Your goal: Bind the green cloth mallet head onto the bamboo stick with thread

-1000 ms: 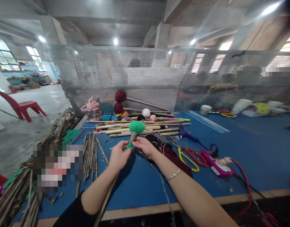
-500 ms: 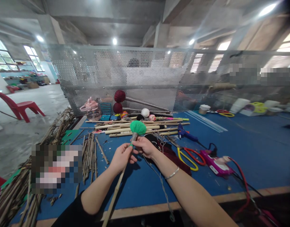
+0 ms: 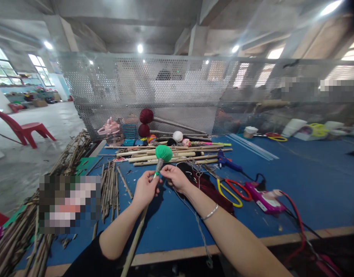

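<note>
In the head view a mallet with a round green head (image 3: 164, 153) points up and away from me. Grey winding wraps its neck, with a small green band below. My left hand (image 3: 146, 190) is closed around the wooden stick (image 3: 135, 236) just under that band. Close to the neck, my right hand (image 3: 177, 179) pinches with thumb and fingertips; a thin grey cord (image 3: 197, 222) trails from beneath it toward the table's front edge. The cord's end inside the pinch is too small to make out clearly.
Wooden sticks (image 3: 182, 155) lie across the blue table behind my hands, with dark red mallet heads (image 3: 146, 115) beyond. Yellow-and-red scissors (image 3: 236, 191), a blue glue gun (image 3: 228, 161) and a magenta power strip (image 3: 265, 198) are on the right. Twig bundles (image 3: 109, 190) lie left.
The mallet has tilted and shifted slightly left, and its head has turned. My right fingers have drawn from around the neck into a pinch at its right side.
</note>
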`<state>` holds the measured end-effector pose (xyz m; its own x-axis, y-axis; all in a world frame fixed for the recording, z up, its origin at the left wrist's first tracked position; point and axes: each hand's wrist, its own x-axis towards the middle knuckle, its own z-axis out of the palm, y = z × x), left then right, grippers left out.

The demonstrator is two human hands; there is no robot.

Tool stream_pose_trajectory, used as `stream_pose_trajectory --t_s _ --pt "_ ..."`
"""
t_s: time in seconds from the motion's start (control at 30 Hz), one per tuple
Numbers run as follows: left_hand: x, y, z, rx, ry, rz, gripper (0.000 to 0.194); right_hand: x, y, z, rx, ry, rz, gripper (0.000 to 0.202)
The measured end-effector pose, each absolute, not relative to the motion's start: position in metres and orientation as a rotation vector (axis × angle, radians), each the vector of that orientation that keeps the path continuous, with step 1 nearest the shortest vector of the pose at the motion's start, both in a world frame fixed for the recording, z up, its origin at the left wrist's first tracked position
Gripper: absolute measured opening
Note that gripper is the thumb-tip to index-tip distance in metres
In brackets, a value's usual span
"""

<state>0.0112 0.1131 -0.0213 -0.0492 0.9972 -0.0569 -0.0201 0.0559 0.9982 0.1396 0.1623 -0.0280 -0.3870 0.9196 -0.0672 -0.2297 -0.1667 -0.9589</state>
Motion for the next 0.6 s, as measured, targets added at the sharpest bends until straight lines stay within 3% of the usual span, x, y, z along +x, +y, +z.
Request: stream_pose_trajectory --t_s 0.6 --pt "0.014 0.105 -0.01 1.121 1.028 1.207 0.033 0.15 0.165 -0.02 -0.772 -1.224 1.746 0.029"
